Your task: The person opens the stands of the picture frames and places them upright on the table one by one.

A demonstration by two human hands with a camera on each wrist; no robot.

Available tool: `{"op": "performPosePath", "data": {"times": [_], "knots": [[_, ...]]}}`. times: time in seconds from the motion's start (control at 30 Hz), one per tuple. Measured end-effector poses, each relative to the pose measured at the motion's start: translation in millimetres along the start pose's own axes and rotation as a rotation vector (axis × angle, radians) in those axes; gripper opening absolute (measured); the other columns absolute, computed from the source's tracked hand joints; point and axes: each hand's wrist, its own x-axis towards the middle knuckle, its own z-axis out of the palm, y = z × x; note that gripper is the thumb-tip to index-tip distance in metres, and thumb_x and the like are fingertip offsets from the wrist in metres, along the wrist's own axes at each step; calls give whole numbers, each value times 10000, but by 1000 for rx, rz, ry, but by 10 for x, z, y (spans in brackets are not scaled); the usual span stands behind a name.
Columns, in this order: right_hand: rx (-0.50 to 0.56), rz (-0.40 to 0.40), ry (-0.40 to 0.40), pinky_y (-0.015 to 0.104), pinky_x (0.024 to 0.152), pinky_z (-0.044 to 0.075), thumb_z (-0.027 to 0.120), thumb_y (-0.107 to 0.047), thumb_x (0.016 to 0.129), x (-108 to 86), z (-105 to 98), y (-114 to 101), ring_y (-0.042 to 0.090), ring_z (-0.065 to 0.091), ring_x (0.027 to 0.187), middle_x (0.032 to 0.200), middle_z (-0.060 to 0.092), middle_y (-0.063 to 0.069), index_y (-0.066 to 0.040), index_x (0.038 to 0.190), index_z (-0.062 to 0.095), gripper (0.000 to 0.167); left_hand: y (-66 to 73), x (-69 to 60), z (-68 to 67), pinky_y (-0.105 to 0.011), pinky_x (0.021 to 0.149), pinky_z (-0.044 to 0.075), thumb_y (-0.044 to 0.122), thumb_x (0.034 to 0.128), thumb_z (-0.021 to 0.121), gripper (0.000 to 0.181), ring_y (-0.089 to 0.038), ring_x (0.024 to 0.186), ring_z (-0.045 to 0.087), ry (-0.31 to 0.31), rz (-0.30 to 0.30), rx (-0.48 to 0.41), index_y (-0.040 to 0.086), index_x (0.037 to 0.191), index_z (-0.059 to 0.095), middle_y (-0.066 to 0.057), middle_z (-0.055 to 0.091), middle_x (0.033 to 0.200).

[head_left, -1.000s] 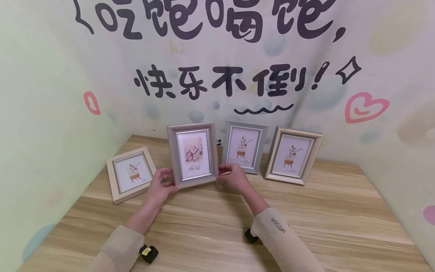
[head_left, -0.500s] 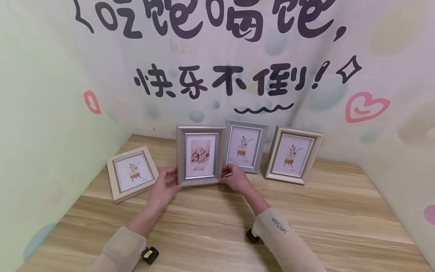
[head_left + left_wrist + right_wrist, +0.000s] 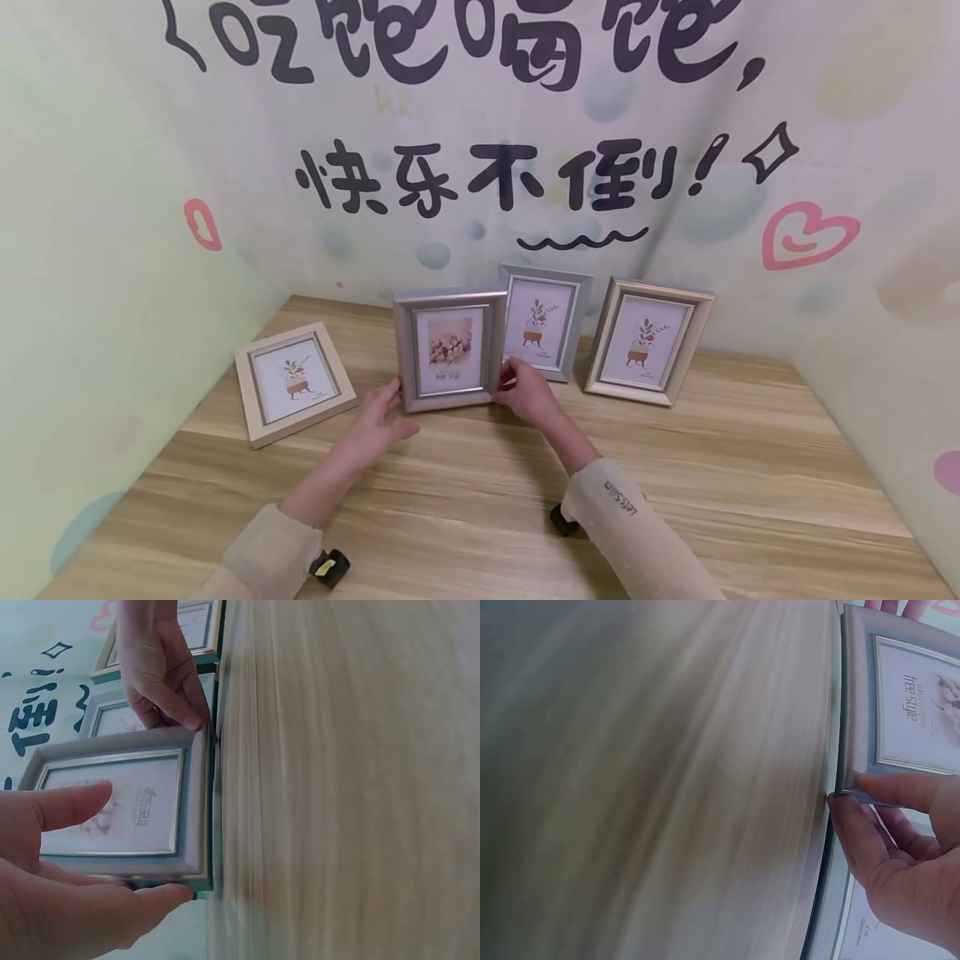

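Note:
A pinkish-silver frame with a flower picture (image 3: 450, 350) stands upright on the table, its right edge overlapping the blue-grey frame (image 3: 538, 325) behind. My right hand (image 3: 528, 396) pinches its lower right corner; in the right wrist view the thumb of that hand (image 3: 907, 840) lies on the frame's front and the fingers are at its side. My left hand (image 3: 375, 425) is at the lower left edge, fingertips against the side. The left wrist view shows the left thumb (image 3: 79, 806) lifted off the front, held apart from the fingers.
A beige frame (image 3: 262, 421) lies tilted on the wooden table (image 3: 450, 500) at the left. At the right a gold-edged frame (image 3: 675, 358) stands upright. Behind them hangs a cloth backdrop (image 3: 465, 100) with large black writing.
The flower-picture frame has moved right, closer to the blue-grey one, and leans back differently. My left thumb has come away from its front; my right hand still pinches its corner.

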Motion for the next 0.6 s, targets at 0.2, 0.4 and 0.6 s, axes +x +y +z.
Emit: {"op": "performPosePath", "data": {"times": [0.2,0.4,0.6], "knots": [[11,-12,-4,364,863,610,730,93,773,-6,-29,19,345,700,1033,1011,674,181,21,958,585,245,8,3,-15,-539,1217,245,-5,926,599,771,-482,1473,237,-23,31,46,-152,1518,128,-349,120,1598],[-12,11,-10,366,869,605,733,77,784,2,-37,43,323,695,1028,1016,672,168,14,976,594,245,0,51,-55,-501,1146,377,-52,923,579,649,-479,1405,381,4,78,116,-178,1472,256,-351,289,1539],[-42,15,-29,366,872,601,735,63,790,4,-48,43,298,687,1015,1019,675,162,9,991,599,249,0,102,-104,-473,1046,501,-50,912,609,519,-444,1272,561,77,76,192,-151,1392,441,-333,533,1370]]}}
